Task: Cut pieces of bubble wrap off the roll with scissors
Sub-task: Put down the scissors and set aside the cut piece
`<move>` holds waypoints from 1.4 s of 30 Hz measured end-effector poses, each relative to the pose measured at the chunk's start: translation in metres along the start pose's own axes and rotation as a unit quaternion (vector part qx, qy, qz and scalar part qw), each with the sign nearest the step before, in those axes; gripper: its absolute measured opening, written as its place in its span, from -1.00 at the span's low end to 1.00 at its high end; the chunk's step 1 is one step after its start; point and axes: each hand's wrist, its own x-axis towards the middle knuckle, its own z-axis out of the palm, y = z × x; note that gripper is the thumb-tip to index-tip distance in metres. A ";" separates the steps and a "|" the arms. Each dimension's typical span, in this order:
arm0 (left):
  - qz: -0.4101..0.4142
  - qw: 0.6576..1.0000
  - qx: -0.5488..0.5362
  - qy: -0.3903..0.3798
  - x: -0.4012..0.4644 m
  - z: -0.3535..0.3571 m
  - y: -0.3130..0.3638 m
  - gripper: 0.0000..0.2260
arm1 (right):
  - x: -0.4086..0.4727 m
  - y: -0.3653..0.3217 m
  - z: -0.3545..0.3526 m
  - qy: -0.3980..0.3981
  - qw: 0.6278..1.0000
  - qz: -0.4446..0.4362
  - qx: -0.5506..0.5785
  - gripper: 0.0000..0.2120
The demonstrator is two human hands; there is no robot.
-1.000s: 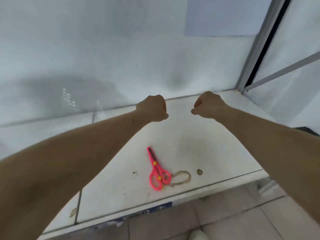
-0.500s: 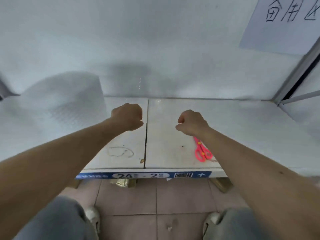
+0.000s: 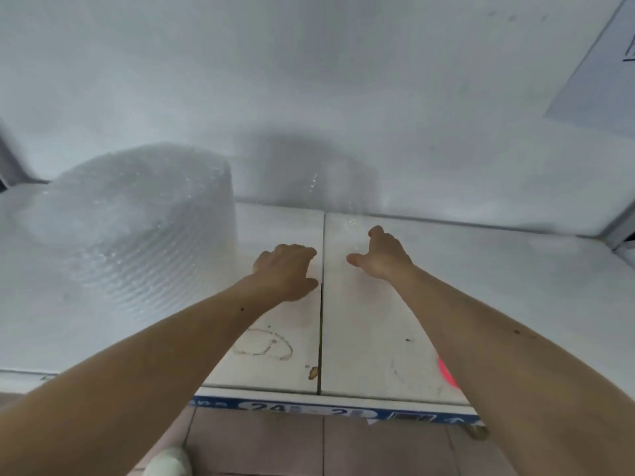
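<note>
**Both hands out over the shelf, nothing held**

Nearest, at the bottom edge: a pale shoe (image 3: 168, 462) on brownish floor tiles (image 3: 275, 444). Just above, a blue label strip (image 3: 330, 412) along the front edge of the white shelf (image 3: 371, 338), printed with numerals too blurred to read in full.

On the near part of the shelf: a faint brown ring stain (image 3: 264, 345) left of the dark seam between the two boards, a small brown chip (image 3: 313, 372) right at the seam. At near right, a sliver of the red scissors (image 3: 446, 374), mostly hidden behind the right forearm, lying flat and untouched.

Farther in, both bare forearms reaching forward. Left hand (image 3: 287, 271) just left of the seam, palm down, fingers loosely bent toward the board, gripping nothing; actual contact with the surface not discernible. Right hand (image 3: 383, 257) just right of the seam, thumb spread to the left, fingers extended forward, likewise gripping nothing. Hands near each other but apart.

At far left, the bubble wrap roll (image 3: 137, 228) standing on end on the shelf, close beside the left hand, well apart from the scissors. Hint of a clear loose sheet glinting near the wall ahead of the right hand, too faint to be sure.

Farthest: a plain white wall (image 3: 309, 80), with a paper sheet (image 3: 598, 73) taped at upper right.
</note>
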 end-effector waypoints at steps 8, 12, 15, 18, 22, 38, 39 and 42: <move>0.000 0.999 -0.017 -0.034 0.016 0.017 0.005 -0.46 | 0.027 0.005 0.011 -0.004 0.998 0.012 0.061 -0.34; -0.008 0.999 -0.033 -0.029 0.014 0.015 0.006 -0.47 | 0.022 0.009 0.008 0.016 0.986 0.035 0.162 -0.50; -0.012 0.999 -0.037 -0.035 0.005 0.015 0.008 -0.43 | 0.012 0.014 0.002 0.027 0.969 0.037 0.243 -0.80; -0.018 0.998 -0.047 -0.033 -0.010 0.016 0.011 -0.41 | -0.005 0.016 -0.006 0.002 0.949 0.045 0.313 -0.93; -0.058 0.989 -0.134 0.006 -0.036 0.016 0.024 -0.39 | -0.040 0.020 -0.014 -0.022 0.926 0.041 0.376 -0.92; -0.233 0.468 -0.852 -0.010 -0.055 0.021 0.063 -0.97 | -0.132 0.029 -0.022 -0.014 0.871 0.065 0.487 -0.81; -0.232 0.466 -0.854 -0.008 -0.052 0.021 0.065 -0.96 | -0.131 0.037 -0.025 -0.007 0.890 0.072 0.450 -0.76; -0.233 0.463 -0.855 0.002 -0.046 0.023 0.072 -0.94 | -0.127 0.068 -0.036 0.020 0.965 0.073 0.252 -0.69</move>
